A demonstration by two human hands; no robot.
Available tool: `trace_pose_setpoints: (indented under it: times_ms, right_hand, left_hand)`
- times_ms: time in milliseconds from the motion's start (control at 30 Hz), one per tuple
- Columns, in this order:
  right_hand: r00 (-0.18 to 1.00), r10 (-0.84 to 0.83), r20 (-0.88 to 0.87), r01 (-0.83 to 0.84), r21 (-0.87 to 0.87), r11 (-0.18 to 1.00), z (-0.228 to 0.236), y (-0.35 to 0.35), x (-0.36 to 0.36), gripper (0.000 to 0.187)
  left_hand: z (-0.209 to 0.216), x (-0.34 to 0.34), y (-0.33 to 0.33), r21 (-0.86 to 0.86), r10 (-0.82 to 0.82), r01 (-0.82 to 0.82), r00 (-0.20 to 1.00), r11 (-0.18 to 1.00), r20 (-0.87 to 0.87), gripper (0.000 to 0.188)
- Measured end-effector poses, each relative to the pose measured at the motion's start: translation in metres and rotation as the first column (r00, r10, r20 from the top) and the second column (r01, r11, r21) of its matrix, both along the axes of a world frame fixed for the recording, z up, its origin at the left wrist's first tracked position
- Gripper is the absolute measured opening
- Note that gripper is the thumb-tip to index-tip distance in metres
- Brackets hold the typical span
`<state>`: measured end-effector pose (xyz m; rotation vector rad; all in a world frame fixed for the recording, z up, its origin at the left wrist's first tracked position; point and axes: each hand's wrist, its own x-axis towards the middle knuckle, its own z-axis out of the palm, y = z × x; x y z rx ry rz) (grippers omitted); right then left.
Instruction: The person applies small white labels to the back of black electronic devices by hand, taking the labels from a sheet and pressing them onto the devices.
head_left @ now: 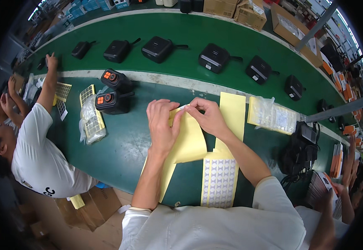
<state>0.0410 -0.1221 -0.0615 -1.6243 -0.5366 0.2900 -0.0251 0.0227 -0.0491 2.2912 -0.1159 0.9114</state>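
Observation:
My left hand (161, 125) and my right hand (208, 118) meet at the top edge of a yellow backing sheet (192, 143), its lower part curling outward over the table. The left fingers bend over that edge with the thumb against the sheet. Right thumb and forefinger pinch at the same edge, where a small white bit shows between the fingertips; what it is I cannot make out. Below my right forearm lies a sheet of small printed labels (219, 179) with a yellow border. Another yellow sheet (233, 106) lies flat beyond the right wrist.
Two black devices with orange buttons (114, 102) stand left, beside bagged label sheets (93, 121). More bagged sheets (275, 116) and black cabled gear (300, 148) lie right. Black cases with straps (158, 49) line the green belt (181, 29). A co-worker (44, 154) reaches over at left.

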Motion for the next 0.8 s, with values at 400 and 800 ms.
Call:
trace_pose_setpoints:
  times_ms: [400, 800]
  right_hand:
    - [0.978, 0.033, -0.207, -0.030, 0.016, 0.999, -0.006, 0.003, 0.006, 0.035]
    - [0.824, -0.087, 0.560, 0.384, -0.439, 0.812, -0.012, 0.085, 0.154, 0.080]
  left_hand:
    - [-0.004, 0.003, 0.001, 0.073, 0.029, -0.039, 0.990, 0.997, 0.139, 0.011]
    - [-0.021, 0.006, 0.008, -0.826, -0.098, -0.087, 0.981, 0.557, -0.169, 0.008]
